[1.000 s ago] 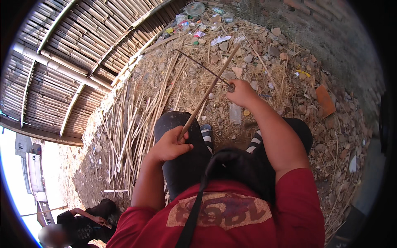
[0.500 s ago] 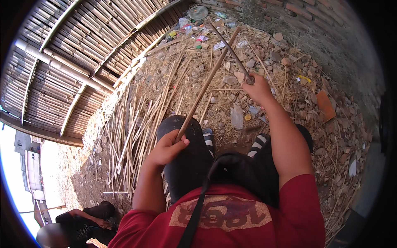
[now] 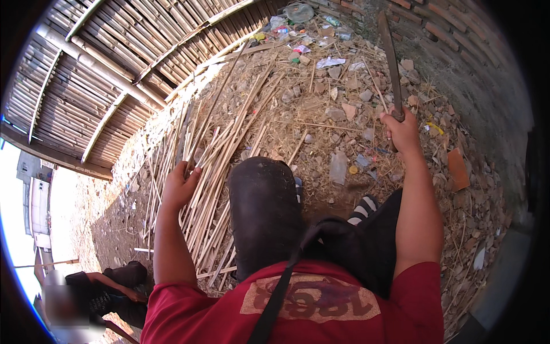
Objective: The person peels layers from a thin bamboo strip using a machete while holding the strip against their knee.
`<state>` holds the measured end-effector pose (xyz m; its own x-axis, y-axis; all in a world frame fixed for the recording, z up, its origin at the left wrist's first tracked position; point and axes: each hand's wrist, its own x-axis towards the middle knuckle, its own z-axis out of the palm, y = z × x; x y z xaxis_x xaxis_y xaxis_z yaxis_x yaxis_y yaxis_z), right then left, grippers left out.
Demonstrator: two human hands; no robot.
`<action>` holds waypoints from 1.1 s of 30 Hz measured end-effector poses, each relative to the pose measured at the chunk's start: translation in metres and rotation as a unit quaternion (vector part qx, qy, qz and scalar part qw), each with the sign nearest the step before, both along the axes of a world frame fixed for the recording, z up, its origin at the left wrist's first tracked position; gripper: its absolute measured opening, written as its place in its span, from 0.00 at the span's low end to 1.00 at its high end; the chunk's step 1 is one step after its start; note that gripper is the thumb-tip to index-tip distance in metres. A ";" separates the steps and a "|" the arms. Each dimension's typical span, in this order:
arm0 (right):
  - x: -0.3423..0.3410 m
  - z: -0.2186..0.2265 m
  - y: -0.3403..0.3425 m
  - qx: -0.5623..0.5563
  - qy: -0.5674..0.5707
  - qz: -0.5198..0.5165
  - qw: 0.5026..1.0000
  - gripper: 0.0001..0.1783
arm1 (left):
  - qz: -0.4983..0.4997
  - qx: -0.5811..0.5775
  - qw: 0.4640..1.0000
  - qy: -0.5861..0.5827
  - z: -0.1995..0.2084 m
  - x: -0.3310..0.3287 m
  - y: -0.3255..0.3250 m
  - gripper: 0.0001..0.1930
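The right hand is clenched around the handle of a long dark blade, which is raised and points away over the littered ground. The left hand, its grip released and fingers spread, rests on the pile of split bamboo sticks lying beside the left knee (another person crouches at the lower left, near the bamboo fence).
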<state>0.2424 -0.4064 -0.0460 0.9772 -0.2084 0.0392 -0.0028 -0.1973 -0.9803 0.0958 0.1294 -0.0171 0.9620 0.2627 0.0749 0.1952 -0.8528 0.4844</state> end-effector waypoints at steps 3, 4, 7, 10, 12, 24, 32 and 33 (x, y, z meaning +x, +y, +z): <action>-0.001 0.003 -0.010 -0.035 -0.004 -0.009 0.999 0.12 | 0.013 0.027 1.000 -0.004 -0.017 0.002 0.036 0.19; 0.001 0.000 -0.018 -0.067 -0.001 -0.017 0.998 0.12 | 0.016 0.031 0.999 0.001 -0.026 0.004 0.049 0.20; -0.001 0.003 -0.015 -0.030 0.016 -0.026 0.999 0.13 | 0.058 -0.010 0.998 0.019 -0.075 -0.001 0.088 0.22; 0.003 -0.002 -0.022 -0.074 0.019 -0.046 0.996 0.14 | 0.080 0.003 0.997 -0.002 -0.129 -0.015 0.110 0.20; 0.005 -0.006 -0.025 -0.098 0.035 -0.056 0.993 0.15 | 0.085 0.018 0.996 -0.011 -0.150 -0.027 0.119 0.19; 0.006 -0.027 -0.086 -0.253 0.162 -0.127 0.945 0.30 | 0.214 0.221 0.949 0.061 -0.143 0.019 0.219 0.20; -0.019 -0.057 -0.136 -0.254 0.181 -0.128 0.941 0.37 | 0.171 0.091 0.970 0.145 -0.232 0.047 0.252 0.27; -0.020 -0.060 -0.137 -0.235 0.186 -0.125 0.946 0.39 | 0.173 0.090 0.957 0.213 -0.246 0.044 0.241 0.28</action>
<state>0.2227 -0.5430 -0.1064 0.8638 -0.4806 -0.1515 -0.4346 -0.5584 -0.7066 0.1399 0.3700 -0.2633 0.7732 0.5905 -0.2311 0.6280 -0.7636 0.1502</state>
